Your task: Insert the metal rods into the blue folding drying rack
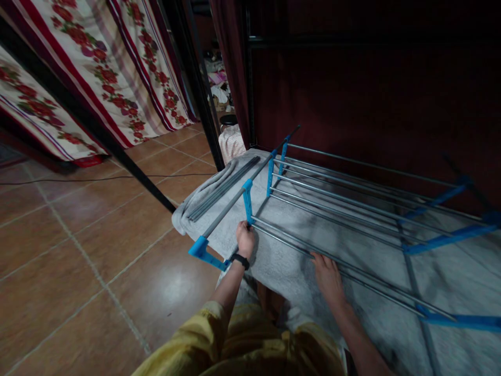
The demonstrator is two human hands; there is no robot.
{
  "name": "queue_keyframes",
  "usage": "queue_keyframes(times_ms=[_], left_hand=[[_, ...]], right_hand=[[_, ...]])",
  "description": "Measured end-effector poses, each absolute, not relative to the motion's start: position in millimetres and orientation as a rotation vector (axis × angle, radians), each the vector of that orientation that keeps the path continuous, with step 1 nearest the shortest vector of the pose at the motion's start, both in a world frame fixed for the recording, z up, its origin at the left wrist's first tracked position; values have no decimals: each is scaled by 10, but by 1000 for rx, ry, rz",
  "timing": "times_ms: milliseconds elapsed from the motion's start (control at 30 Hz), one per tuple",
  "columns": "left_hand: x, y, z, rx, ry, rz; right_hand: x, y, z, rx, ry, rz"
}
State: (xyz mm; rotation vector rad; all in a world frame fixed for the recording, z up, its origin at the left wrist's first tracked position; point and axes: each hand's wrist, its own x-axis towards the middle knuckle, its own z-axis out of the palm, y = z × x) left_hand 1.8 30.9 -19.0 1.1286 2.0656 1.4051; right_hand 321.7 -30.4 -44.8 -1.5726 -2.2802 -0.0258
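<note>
Head view: metal rack (332, 209) with blue plastic connectors (248, 201) lying on a grey towel (282, 261) over the tiled floor (78, 235). Left hand (245, 239) grips a rod end at a connector; right hand (327, 275) rests flat, fingers extended, on the lower rods.

A metal rack (352, 209) of thin silver rods joined by blue plastic connectors is laid flat on a grey towel (282, 261). Its near corner, by a blue connector (248, 201), is gripped by the left hand (245, 239). The front rods are pressed under the flat right hand (327, 277). A bundle of loose dark rods (223, 188) is laid along the towel's left edge.
</note>
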Motion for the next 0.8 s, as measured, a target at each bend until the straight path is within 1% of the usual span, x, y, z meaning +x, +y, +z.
queue_keyframes(times_ms=[167, 367, 800], left_hand=[[33, 300, -183, 1085, 2058, 1432], [29, 304, -166, 1049, 2042, 1443], [16, 300, -179, 1085, 2054, 1416]], right_hand=[[3245, -261, -490, -1621, -2266, 8], [3273, -269, -494, -1574, -2292, 47], [3284, -256, -514, -1537, -2340, -27]])
